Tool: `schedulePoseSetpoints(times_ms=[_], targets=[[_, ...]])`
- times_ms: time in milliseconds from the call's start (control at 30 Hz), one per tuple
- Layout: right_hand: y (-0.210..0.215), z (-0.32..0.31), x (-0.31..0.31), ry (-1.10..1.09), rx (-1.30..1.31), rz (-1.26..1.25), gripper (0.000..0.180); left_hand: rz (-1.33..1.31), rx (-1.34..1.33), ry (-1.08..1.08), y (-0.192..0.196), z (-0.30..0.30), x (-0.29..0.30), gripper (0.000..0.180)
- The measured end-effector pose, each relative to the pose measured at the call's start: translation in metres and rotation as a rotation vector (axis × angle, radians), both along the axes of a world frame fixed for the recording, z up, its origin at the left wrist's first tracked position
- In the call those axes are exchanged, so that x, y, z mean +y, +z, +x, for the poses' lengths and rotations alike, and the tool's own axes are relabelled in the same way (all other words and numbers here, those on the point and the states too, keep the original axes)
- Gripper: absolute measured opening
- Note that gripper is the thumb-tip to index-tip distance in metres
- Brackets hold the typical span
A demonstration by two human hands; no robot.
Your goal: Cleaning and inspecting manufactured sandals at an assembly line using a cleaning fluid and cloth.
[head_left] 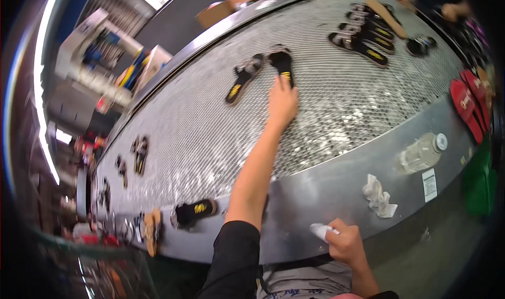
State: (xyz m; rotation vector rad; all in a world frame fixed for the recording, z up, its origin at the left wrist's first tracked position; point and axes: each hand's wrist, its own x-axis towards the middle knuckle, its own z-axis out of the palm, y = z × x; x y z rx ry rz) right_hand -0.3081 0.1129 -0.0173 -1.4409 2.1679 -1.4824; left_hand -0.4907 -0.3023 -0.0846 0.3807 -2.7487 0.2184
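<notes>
My left hand (283, 105) stretches far over the metal mesh conveyor belt (226, 141), its fingers closed at the heel of a black sandal (281, 61) with yellow print on the insole. Just left of that lies a similar black sandal (244, 79), toe pointing away from me. Near the front edge of the metal ledge, my right hand (347, 244) is closed around a white wad of cloth or tissue (319, 230), which pokes out past the thumb. On the ledge, left of my left forearm, rests another black sandal (194, 212).
A clear bottle (421, 154), a crumpled white tissue (379, 196) and a paper label (430, 185) sit on the ledge. Red sandals (465, 107) hang over its right end. Several black sandals (363, 38) lie far right, near another person's hand (455, 11). Tan-soled sandals (152, 230) stand left.
</notes>
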Motion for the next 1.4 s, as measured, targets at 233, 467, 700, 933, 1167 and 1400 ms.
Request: schedulePoseSetpoints(times_ms=[233, 467, 700, 933, 1167, 1400], targets=[[0.002, -0.001, 0.027, 0.013, 0.020, 0.044, 0.044, -0.011, 0.386, 0.078, 0.031, -0.144, 0.026, 0.056], [0.011, 0.004, 0.020, 0.019, -0.050, 0.099, 0.034, 0.028, -0.222, -0.329, 0.046, -0.242, 0.202, 0.058], [-0.003, 0.007, 0.009, 0.028, -0.114, -0.067, 0.029, 0.137, -0.312, -0.139, 0.046, -0.169, 0.180, 0.032], [0.003, 0.013, 0.015, -0.055, -0.303, -0.146, 0.029, -0.826, -0.787, -0.044, 0.088, -0.038, 0.139, 0.024], [-0.004, 0.019, 0.000, -0.055, -0.255, -0.219, 0.034, -0.114, -0.591, -0.014, 0.190, 0.082, 0.090, 0.022], [-0.008, -0.008, 0.024, -0.077, -0.727, -0.292, 0.007, 0.256, -0.456, -0.167, 0.192, 0.170, 0.197, 0.029]])
